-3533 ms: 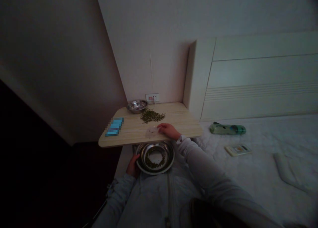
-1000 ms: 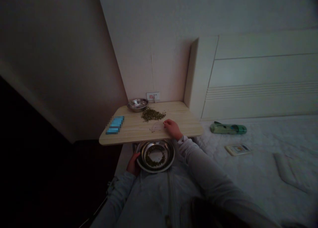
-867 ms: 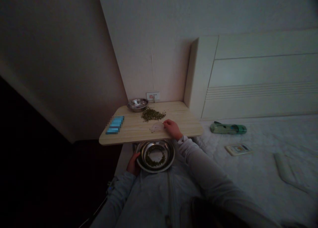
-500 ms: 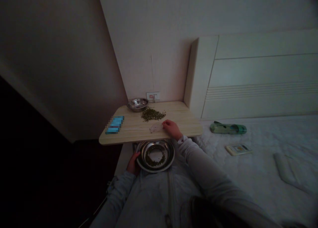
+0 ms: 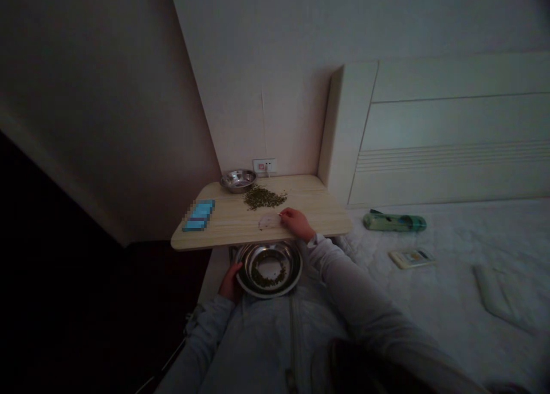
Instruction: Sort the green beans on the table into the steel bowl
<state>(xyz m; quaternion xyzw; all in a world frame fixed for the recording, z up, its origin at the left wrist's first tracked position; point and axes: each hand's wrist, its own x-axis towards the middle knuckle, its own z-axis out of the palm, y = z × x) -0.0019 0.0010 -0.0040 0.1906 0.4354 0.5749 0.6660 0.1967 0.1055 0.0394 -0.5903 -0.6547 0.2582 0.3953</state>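
My left hand (image 5: 231, 283) grips the left rim of a large stainless steel bowl (image 5: 296, 276), which is at my lap, partly under the table edge. Small green beans or seeds (image 5: 268, 276) form a ring on its bottom. Over the table, the fingers of my right hand (image 5: 296, 222) are pinched together. A tiny pale bit shows at the fingertips, too small to name. Just left of them lies a thin translucent sheet (image 5: 268, 221), perhaps plastic, with a few dark specks at its edge. Behind it is a spread pile of the same green grains (image 5: 263, 197).
A smaller steel bowl (image 5: 238, 181) stands at the back left of the wooden table (image 5: 232, 228). A blurred blue phone-like object (image 5: 199, 216) lies on the left. On the bed to the right are a green transparent case (image 5: 394, 221) and a phone (image 5: 412, 259). A wall socket (image 5: 264, 165) sits behind.
My right fingertips have shifted very slightly left, and a pale bit now shows at them. The left hand and its bowl have stayed in place.
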